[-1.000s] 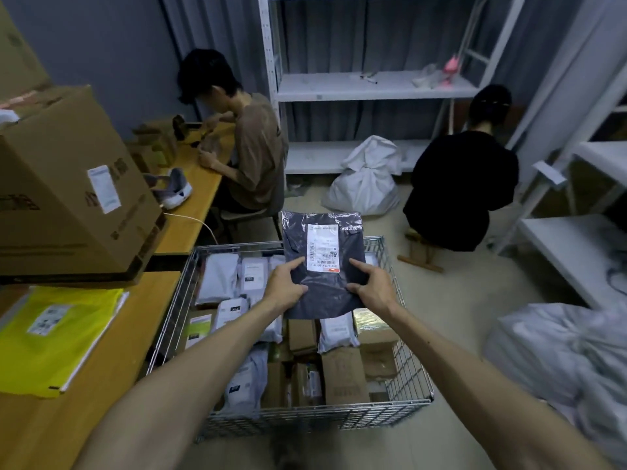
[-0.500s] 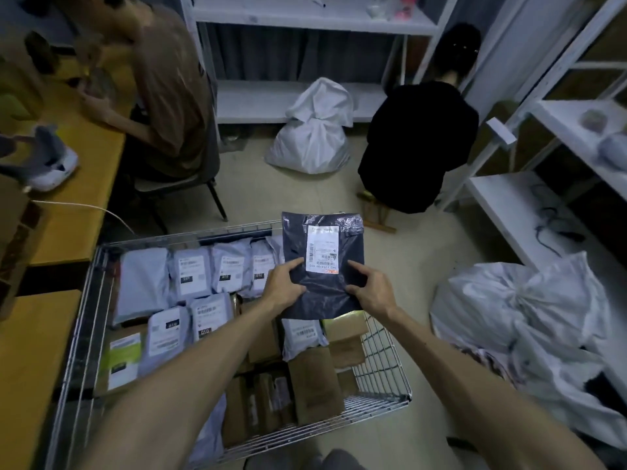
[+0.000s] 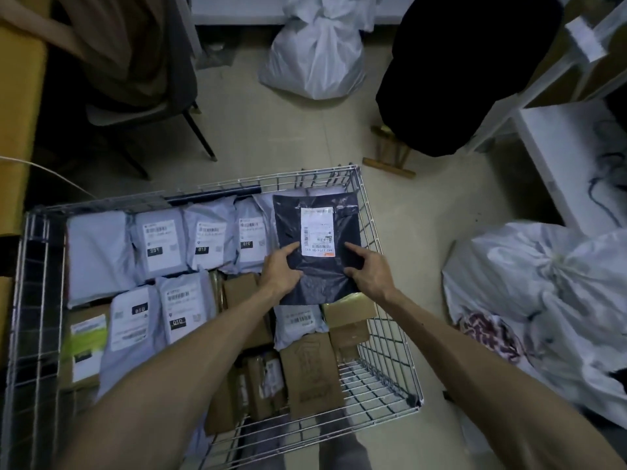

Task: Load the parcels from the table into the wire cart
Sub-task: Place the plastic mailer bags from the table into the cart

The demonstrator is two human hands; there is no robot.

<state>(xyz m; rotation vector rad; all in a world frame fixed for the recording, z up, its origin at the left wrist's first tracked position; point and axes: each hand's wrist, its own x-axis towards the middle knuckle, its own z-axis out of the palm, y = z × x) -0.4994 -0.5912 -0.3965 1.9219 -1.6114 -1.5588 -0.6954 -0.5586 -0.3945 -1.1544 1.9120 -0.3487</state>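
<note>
A dark flat parcel (image 3: 317, 283) with a white shipping label is held by both hands over the far right corner of the wire cart (image 3: 380, 259). My left hand (image 3: 281, 271) grips its left edge and my right hand (image 3: 368, 273) grips its right edge, thumbs on top. The cart holds a back row of grey mailer bags (image 3: 159, 245) with labels, more grey bags (image 3: 179, 307) in front, and several brown cardboard boxes (image 3: 312, 378) lower down.
A wooden table (image 3: 20, 96) runs along the left. One person sits on a chair (image 3: 142, 106) at the back left; another in black (image 3: 468, 62) crouches at the back right. White sacks lie on the floor (image 3: 315, 45) and at the right (image 3: 543, 300). White shelving (image 3: 559, 137) stands on the right.
Both hands have lowered the dark parcel from above the cart down toward its far right corner. The view has tilted down and to the right.
</note>
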